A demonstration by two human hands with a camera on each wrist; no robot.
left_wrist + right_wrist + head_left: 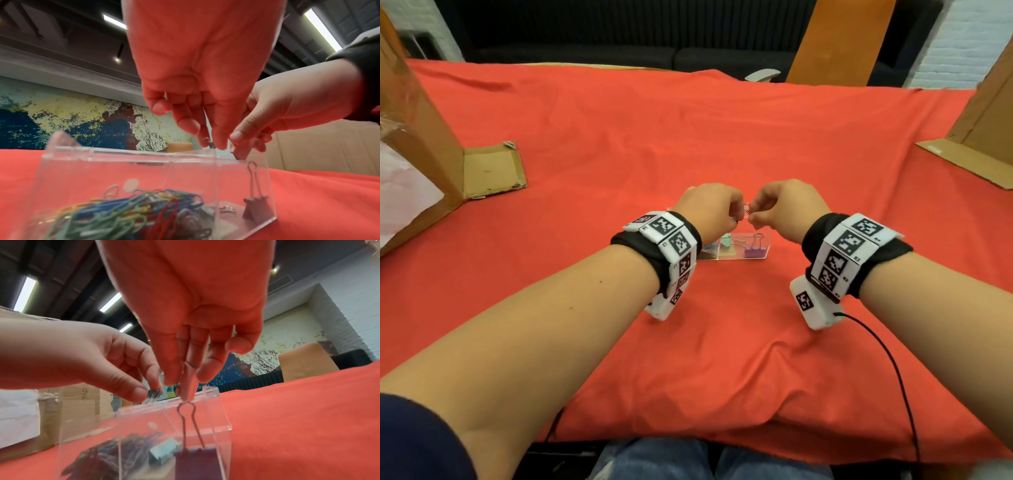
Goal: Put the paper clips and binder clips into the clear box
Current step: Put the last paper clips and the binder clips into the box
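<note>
Above the clear box (734, 255), the right hand (787, 209) pinches a pink binder clip (188, 386) and the left hand (709, 209) a small dark one (154, 393) (details blurred); each should drop straight down past the rim.

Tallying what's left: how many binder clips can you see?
4: purple binder clip and pale green one in the clear plastic box; pink one pinched by right hand; small dark one in left hand. Colourful paper clips may hide more.

front: bare red cloth (688, 130) | sides: cardboard boxes (421, 137)
</note>
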